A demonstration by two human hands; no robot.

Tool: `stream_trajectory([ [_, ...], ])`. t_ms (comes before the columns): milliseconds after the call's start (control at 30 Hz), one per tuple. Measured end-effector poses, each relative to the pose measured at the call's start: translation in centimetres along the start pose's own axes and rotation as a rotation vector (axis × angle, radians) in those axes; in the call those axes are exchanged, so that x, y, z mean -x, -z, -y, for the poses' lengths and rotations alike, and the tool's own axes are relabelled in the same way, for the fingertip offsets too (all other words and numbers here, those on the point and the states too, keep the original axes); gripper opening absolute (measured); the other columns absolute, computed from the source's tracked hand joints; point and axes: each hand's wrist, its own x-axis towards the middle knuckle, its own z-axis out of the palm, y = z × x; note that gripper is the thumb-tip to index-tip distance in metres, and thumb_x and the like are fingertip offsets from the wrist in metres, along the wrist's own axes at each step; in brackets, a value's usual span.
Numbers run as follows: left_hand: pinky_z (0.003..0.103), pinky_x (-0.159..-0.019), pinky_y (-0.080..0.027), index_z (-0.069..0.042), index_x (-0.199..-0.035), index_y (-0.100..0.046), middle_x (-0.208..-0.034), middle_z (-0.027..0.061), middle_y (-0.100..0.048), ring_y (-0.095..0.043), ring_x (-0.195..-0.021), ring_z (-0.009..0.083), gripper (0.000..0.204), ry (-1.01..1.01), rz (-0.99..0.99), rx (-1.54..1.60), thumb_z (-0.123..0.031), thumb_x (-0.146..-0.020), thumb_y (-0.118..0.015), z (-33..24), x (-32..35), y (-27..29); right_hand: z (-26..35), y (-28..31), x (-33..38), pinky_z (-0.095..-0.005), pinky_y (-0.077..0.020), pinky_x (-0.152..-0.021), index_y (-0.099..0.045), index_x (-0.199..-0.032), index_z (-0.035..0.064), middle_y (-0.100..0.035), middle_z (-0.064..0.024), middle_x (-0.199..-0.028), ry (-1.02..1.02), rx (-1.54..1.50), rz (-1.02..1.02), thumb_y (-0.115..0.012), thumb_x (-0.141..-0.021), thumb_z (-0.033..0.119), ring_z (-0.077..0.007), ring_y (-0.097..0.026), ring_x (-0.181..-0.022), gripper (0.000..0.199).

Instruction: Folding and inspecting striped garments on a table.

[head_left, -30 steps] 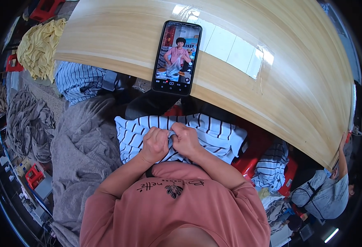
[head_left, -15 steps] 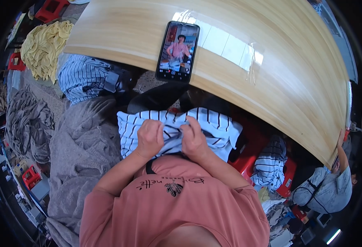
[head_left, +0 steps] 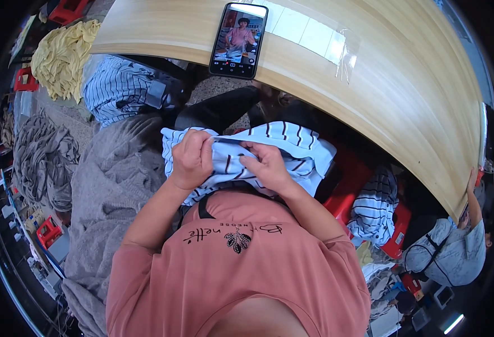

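Observation:
A white cloth garment with dark stripes (head_left: 293, 140) lies across my lap, its folds spread wide. My left hand (head_left: 193, 159) is closed on the garment's upper edge, thumb and fingers pinching the fabric. To its right, my right hand (head_left: 265, 166) grips the same garment, fingers curled into a fold. Between the two hands an edge of the cloth is stretched out, with a dark gap behind it. The tips of my right fingers are partly hidden by fabric.
Ahead stands a wooden table (head_left: 370, 67) with a phone (head_left: 239, 40) near its edge. Grey cloth (head_left: 112, 196) is heaped at my left, beyond it striped cloth (head_left: 118, 90) and a yellow pile (head_left: 64, 59). At my right, striped cloth (head_left: 373, 208) lies on a red stool (head_left: 394, 238); another person (head_left: 449, 253) sits farther right.
Both hands have moved up the picture, away from my body, and slightly apart. The garment's edge between them has been pulled out, and its folds have shifted. My view has tilted slightly.

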Motion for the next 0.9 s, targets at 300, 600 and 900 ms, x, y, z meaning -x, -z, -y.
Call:
stream_trajectory([
  [300,0.031,-0.046,-0.042,0.0,-0.078,-0.052,-0.066,0.0109,-0.054,-0.055,-0.056,0.0257,0.011,-0.208,-0.035,-0.029,0.005,-0.071,-0.059,-0.8,0.9,0.8,-2.7,2.7,1.7,-0.0195,-0.043,-0.07,-0.058,-0.099,-0.0036,-0.062,-0.0029,-0.085,-0.192,-0.462,0.308,-0.057,-0.081,0.003,-0.0088,-0.056,-0.076,0.02],
  [600,0.032,-0.046,-0.041,0.0,-0.077,-0.052,-0.066,0.0105,-0.053,-0.055,-0.055,0.0262,0.01,-0.2,-0.019,0.013,0.005,-0.071,-0.058,-1.3,1.3,0.7,2.4,2.8,2.5,-0.0217,-0.0448,-0.063,-0.055,-0.102,0.0033,-0.062,-0.0056,-0.089,0.219,-0.194,0.015,-0.07,-0.064,0.006,-0.0102,-0.059,-0.072,0.041],
  [900,0.033,-0.049,-0.043,-0.001,-0.076,-0.052,-0.068,0.0133,-0.055,-0.055,-0.056,0.0298,0.007,0.14,0.21,0.107,-0.001,-0.074,-0.059,-0.7,1.7,0.3,0.9,1.1,3.1,-0.0354,-0.0431,-0.052,-0.058,-0.093,0.0052,-0.057,-0.0097,-0.072,0.429,0.944,-0.027,-0.06,-0.065,0.006,-0.0257,-0.055,-0.06,0.028],
])
